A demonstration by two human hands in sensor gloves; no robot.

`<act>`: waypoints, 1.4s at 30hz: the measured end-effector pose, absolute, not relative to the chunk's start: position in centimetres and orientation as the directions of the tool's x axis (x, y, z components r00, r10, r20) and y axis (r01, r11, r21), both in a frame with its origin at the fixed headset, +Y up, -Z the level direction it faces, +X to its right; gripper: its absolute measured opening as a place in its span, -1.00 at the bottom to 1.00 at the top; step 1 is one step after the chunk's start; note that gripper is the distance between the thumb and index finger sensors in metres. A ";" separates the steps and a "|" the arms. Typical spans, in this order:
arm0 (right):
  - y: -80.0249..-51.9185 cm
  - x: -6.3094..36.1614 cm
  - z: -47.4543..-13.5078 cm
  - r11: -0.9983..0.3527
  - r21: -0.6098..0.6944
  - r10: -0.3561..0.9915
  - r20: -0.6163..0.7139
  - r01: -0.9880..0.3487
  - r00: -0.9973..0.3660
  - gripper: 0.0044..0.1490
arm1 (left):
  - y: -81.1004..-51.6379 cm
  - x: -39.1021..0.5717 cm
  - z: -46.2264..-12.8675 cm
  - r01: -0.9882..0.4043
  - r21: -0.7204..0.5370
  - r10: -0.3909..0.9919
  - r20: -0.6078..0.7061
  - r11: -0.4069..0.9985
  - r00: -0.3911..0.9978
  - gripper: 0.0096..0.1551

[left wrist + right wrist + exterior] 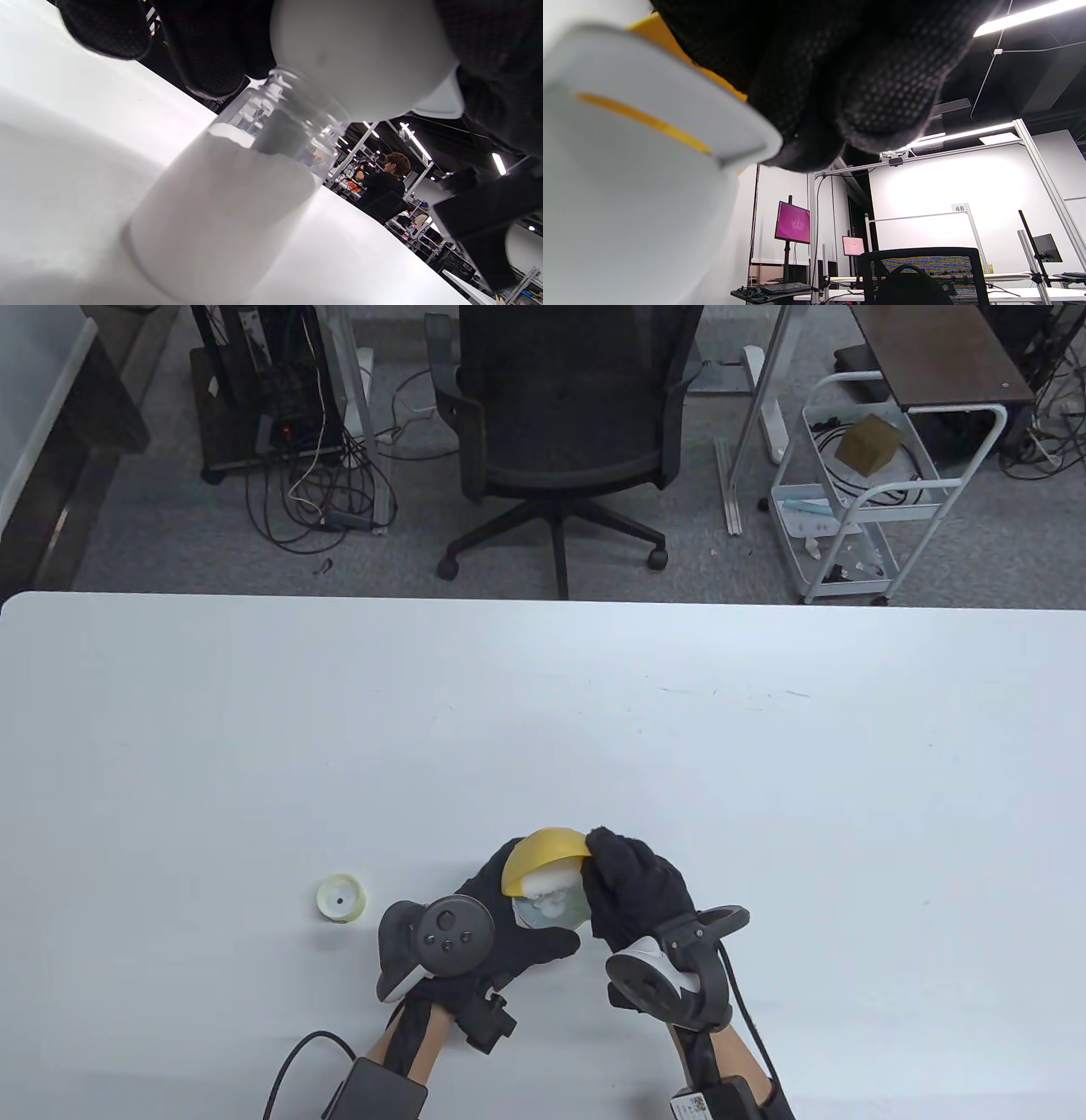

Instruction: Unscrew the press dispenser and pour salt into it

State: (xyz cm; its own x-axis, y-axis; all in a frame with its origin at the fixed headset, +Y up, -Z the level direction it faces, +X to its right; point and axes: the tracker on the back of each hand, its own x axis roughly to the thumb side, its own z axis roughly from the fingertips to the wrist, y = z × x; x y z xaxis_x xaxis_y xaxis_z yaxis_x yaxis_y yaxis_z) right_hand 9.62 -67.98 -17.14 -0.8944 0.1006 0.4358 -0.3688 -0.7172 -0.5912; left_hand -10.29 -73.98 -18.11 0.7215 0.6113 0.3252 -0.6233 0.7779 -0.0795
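My left hand (pixel 496 912) grips the clear dispenser jar (pixel 556 909), which stands on the white table (pixel 764 780) near the front edge. In the left wrist view the jar (pixel 220 203) is mostly full of white salt and its threaded mouth is open. My right hand (pixel 632 891) holds a yellow and white bowl (pixel 543 855) tipped over the jar's mouth, with salt (pixel 547 885) at its lip. The bowl's pale underside (pixel 360 55) sits right above the jar. In the right wrist view my fingers (pixel 840 84) grip the bowl's rim (pixel 628 148). The unscrewed pale yellow dispenser cap (pixel 341 897) lies on the table left of my left hand.
A black office chair (pixel 564 415) stands beyond the table's far edge, with a white wire cart (pixel 865 492) to its right. Cables run from both wrists off the front edge.
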 end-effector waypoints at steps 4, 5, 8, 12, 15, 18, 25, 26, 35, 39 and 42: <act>-68.0 9.6 -17.1 -0.714 -0.596 0.097 0.437 -0.368 -0.894 -0.54 | -74.0 -10.3 -18.1 -0.623 -0.080 0.611 0.325 0.778 0.721 0.57; -68.0 9.6 -17.1 -0.713 -0.596 0.097 0.437 -0.369 -0.894 -0.54 | -74.0 -10.3 -18.1 -0.623 -0.080 0.611 0.325 0.778 0.721 0.57; -68.0 9.6 -17.1 -0.712 -0.596 0.099 0.438 -0.371 -0.894 -0.54 | -74.0 -10.3 -18.1 -0.623 -0.080 0.611 0.325 0.778 0.721 0.57; -68.0 9.6 -17.1 -0.709 -0.599 0.096 0.439 -0.371 -0.893 -0.54 | -74.0 -10.3 -18.1 -0.623 -0.080 0.611 0.325 0.778 0.721 0.57; -68.1 9.6 -17.1 -0.708 -0.601 0.095 0.441 -0.372 -0.893 -0.54 | -74.0 -10.3 -18.1 -0.623 -0.080 0.611 0.325 0.778 0.721 0.57; -68.0 9.6 -17.1 -0.706 -0.602 0.094 0.442 -0.373 -0.892 -0.54 | -74.0 -10.3 -18.1 -0.623 -0.080 0.611 0.325 0.778 0.721 0.57; -68.1 9.6 -17.1 -0.708 -0.598 0.099 0.442 -0.376 -0.891 -0.54 | -73.9 -10.4 -18.1 -0.615 -0.081 0.603 0.327 0.785 0.727 0.57; -68.1 9.6 -17.1 -0.708 -0.598 0.100 0.442 -0.376 -0.891 -0.54 | -74.0 -10.3 -18.1 -0.615 -0.081 0.604 0.327 0.784 0.727 0.57; -68.2 9.7 -17.2 -0.717 -0.586 0.109 0.442 -0.378 -0.891 -0.54 | -74.0 -10.3 -18.1 -0.615 -0.080 0.604 0.327 0.784 0.727 0.57; -68.2 9.7 -17.2 -0.720 -0.581 0.115 0.439 -0.379 -0.891 -0.54 | -74.0 -10.2 -18.1 -0.614 -0.083 0.603 0.326 0.785 0.728 0.57; -68.3 9.9 -17.4 -0.728 -0.564 0.135 0.437 -0.389 -0.889 -0.53 | -74.0 -10.2 -18.1 -0.615 -0.085 0.605 0.327 0.784 0.726 0.57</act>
State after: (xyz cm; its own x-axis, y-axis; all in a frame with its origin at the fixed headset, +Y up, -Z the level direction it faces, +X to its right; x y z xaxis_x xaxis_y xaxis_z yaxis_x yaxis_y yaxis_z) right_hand 9.91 -68.28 -17.39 -0.8891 0.1354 0.4373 -0.3885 -0.7283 -0.5644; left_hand -10.19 -74.01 -18.11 0.7258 0.6053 0.3267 -0.6153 0.7837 -0.0852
